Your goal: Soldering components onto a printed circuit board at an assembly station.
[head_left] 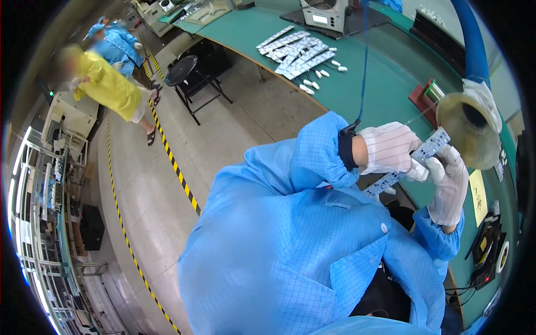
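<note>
A narrow pale circuit board strip (431, 145), dotted with dark marks, is held at a slant in front of my chest. My left hand (391, 147), in a white striped glove, is closed around its middle, hiding part of it. Gloved likewise, my right hand (452, 187) has its fingers bent against the strip's near side; whether they grip anything else is hidden. A dark strap (347, 149) with a blue cord circles my left wrist. Just beyond the strip opens a yellowish fume funnel (453, 120) on a blue hose (472, 44).
Similar strips (298, 53) lie piled on the green bench (385, 72), with several small white pieces (307, 89) beside them. A wire spool (433, 91) sits on a red stand (421, 109). A boxy device (324, 17) stands behind. Left are a stool (182, 70) and people (109, 81).
</note>
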### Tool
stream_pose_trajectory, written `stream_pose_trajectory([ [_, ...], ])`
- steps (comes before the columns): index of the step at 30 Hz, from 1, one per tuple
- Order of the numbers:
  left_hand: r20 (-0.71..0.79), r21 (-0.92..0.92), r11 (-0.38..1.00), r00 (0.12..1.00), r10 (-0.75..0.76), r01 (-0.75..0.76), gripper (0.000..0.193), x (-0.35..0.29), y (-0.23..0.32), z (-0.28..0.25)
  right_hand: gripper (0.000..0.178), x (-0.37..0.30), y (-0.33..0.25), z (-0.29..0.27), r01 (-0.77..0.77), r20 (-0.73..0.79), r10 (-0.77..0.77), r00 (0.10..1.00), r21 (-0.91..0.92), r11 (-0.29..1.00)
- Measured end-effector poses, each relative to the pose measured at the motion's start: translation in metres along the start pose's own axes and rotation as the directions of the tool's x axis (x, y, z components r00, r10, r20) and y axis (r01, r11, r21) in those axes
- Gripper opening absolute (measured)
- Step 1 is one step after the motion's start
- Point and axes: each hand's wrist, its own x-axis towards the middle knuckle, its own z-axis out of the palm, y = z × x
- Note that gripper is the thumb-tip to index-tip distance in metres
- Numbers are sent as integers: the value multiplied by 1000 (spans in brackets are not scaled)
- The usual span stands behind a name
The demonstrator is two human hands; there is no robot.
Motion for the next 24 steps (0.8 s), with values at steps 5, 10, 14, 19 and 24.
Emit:
stream_pose_trajectory([
  [5,16,387,902,980,198,-189,42,26,14,32,12,-33,9,-36,-13,-58,8,998,-95,995],
  [10,-312,421,895,903,294,-146,23,61,26,66,22,-42,8,-54,-346,-103,382,918,260,901],
  [14,-373,-377,915,928,-8,-144,25,84,30,83,33,-49,32,-75,-64,-395,416,819,657,751],
  [19,-201,-815,570,973,-111,-103,29,93,37,66,38,-69,59,-104,55,-705,335,625,468,882],
  [24,-133,-918,394,965,-225,-35,26,94,43,78,55,-88,65,-96,-115,-616,282,736,296,948],
])
